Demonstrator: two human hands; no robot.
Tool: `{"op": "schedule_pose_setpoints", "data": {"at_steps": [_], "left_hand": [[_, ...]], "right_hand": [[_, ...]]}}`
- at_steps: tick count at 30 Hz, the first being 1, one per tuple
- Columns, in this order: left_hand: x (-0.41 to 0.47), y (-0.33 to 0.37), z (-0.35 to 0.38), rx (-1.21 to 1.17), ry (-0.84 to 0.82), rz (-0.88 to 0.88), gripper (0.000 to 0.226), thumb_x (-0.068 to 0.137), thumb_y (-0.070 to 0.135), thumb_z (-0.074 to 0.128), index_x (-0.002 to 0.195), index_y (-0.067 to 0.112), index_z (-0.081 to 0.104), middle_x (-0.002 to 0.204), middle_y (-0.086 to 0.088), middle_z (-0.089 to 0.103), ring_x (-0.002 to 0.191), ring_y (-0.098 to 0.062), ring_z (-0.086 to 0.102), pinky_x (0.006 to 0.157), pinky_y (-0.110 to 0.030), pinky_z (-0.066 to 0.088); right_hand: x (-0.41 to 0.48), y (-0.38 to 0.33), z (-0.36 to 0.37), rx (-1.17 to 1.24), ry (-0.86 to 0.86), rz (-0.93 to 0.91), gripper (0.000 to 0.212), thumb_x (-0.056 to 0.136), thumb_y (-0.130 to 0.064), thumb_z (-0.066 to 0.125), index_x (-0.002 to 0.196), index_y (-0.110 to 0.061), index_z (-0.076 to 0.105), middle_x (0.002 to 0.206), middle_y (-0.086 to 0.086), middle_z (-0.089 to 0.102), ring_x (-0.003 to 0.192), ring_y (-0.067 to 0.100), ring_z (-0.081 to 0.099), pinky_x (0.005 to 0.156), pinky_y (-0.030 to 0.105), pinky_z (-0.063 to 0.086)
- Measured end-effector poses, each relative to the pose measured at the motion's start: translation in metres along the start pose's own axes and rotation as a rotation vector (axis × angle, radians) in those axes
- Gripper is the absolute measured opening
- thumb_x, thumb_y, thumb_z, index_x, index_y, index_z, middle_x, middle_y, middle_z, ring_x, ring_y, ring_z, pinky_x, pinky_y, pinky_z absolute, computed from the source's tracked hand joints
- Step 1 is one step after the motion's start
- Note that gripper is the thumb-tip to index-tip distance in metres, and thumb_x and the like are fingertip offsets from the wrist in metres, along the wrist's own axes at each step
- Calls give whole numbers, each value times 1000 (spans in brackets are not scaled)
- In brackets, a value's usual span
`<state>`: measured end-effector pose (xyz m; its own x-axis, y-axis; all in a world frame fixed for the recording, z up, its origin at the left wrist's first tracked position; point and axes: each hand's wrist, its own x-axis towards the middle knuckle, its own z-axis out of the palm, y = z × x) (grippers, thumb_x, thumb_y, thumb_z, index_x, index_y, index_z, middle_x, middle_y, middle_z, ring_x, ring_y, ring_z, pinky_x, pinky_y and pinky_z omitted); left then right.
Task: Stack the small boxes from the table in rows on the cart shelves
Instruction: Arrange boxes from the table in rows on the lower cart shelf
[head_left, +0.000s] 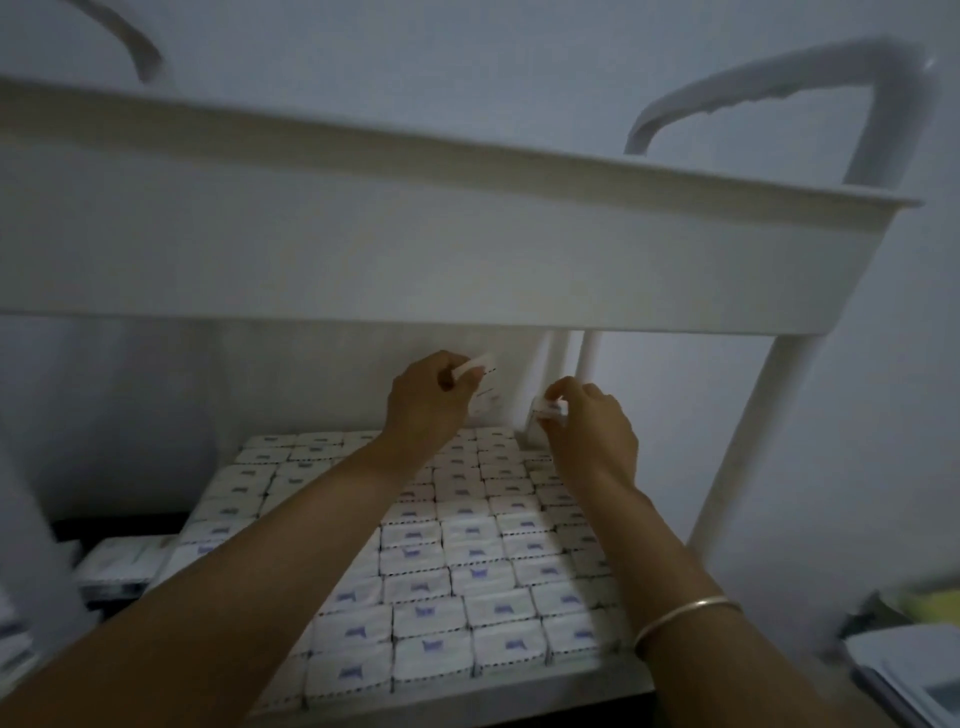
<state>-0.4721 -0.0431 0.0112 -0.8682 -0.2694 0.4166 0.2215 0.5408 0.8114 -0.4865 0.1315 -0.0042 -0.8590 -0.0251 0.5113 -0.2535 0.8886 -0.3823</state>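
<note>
Rows of small white boxes (467, 571) with purple marks and dashed edges cover the lower cart shelf (618, 686). Both arms reach to its far end, under the upper tray (415, 234). My left hand (426, 405) grips one small white box (480, 387), held above the back rows. My right hand (592, 431) pinches another small box (543, 413) near the back right corner, just above the stacked rows. A metal bangle (685, 616) sits on the right wrist.
The white cart's post (753, 431) stands at the right and its curved handle (779, 88) rises above. More boxes in a pack (122, 564) lie lower left. Papers (909, 670) lie at the lower right. A pale wall is behind.
</note>
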Motion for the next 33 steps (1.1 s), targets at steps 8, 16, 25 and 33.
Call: {"op": "schedule_pose_setpoints", "data": {"at_steps": [8,16,25,33], "left_hand": [[15,11,25,84,-147,86,24,94,33,58,107,16,69,103,4,68,91,-9,60,80,-21,44],[17,11,48,198,-312,77,29,92,33,62,114,15,64,108,-2,68,99,-18,63,91,-36,51],[21,7,61,510,-466,198,14,90,41,62,93,28,68,95,5,69,90,-14,63,83,-32,50],[-16,7,32,511,-483,212,35,95,14,47,127,15,60,130,-9,55,125,-27,46,100,-36,41]], "right_hand": [[-9,15,14,60,-272,26,32,93,-14,46,118,-29,60,117,3,57,103,24,56,76,26,36],[-17,14,13,-7,-262,13,33,96,-18,49,122,-31,65,118,4,49,113,24,44,89,28,38],[-19,12,6,26,-98,208,22,91,-8,47,110,-18,53,94,5,55,99,25,53,75,33,43],[-21,-2,-1,-28,-63,95,35,82,2,49,111,-17,54,112,5,57,106,22,49,78,33,40]]}}
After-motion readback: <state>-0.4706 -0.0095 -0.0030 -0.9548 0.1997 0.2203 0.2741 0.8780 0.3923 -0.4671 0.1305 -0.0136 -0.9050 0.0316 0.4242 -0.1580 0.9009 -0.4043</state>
